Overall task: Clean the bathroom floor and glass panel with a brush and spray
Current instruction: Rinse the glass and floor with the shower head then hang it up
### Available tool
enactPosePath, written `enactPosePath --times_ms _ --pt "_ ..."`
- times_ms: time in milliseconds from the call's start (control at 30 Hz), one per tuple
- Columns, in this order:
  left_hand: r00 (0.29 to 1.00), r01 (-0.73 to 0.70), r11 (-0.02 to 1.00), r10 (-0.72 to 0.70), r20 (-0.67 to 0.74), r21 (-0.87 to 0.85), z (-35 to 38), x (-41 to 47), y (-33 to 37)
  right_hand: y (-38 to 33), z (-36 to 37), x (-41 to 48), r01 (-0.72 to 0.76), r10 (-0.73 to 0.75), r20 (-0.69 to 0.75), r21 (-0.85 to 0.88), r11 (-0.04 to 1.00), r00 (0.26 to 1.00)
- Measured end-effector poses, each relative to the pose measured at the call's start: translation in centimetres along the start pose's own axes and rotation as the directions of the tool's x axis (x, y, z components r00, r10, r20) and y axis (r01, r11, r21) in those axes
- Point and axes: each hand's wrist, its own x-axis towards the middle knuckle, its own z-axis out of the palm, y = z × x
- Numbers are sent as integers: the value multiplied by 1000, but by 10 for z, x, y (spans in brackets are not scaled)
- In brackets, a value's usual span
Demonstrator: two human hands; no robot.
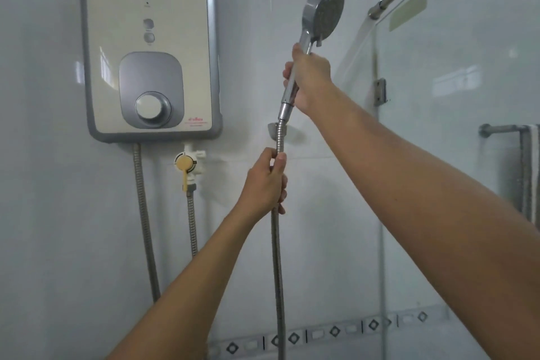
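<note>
both forearms fill the lower frame, reaching up at the wall. right hand point(309, 76) is wrapped round the chrome handle of the shower head point(323, 12), held up above its wall bracket point(273, 128), face turned toward the glass panel point(455, 126). left hand point(264, 184) is clenched round the hose point(277, 272) just below the bracket. no water visible from the head.

risks, my read:
- hose could snag on the bracket if pulled sideways.
- wet chrome handle could slip in a one-hand grip.
- head sits near the water heater point(150, 47); a tilt left with water on would wet it.

can't see: floor and brush are out of frame. hose bottom is cut off at the lower edge. right fingertips are hidden behind the handle. heater labels are too blurred to read.
</note>
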Motion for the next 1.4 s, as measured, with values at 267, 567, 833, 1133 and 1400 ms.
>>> enactPosePath --times_ms 267,567,833,1133,1400 --pt "956 265 943 -231 180 -199 -16 -134 -34 83 -48 -92 -344 338 62 144 928 939" --pt "696 717 693 -709 112 -70 -30 -294 -147 218 -97 -265 -512 501 104 179 840 859" --pt "488 872 463 -850 -199 162 -44 -407 -295 345 -123 -387 -672 658 145 101 733 739" --pt "380 921 324 -870 -314 218 -26 -417 -383 411 -144 -425 -621 630 -18 -185 761 777" --pt "327 937 253 -877 -352 240 -9 -407 -425 429 -154 -415 -583 603 13 -237 777 798"
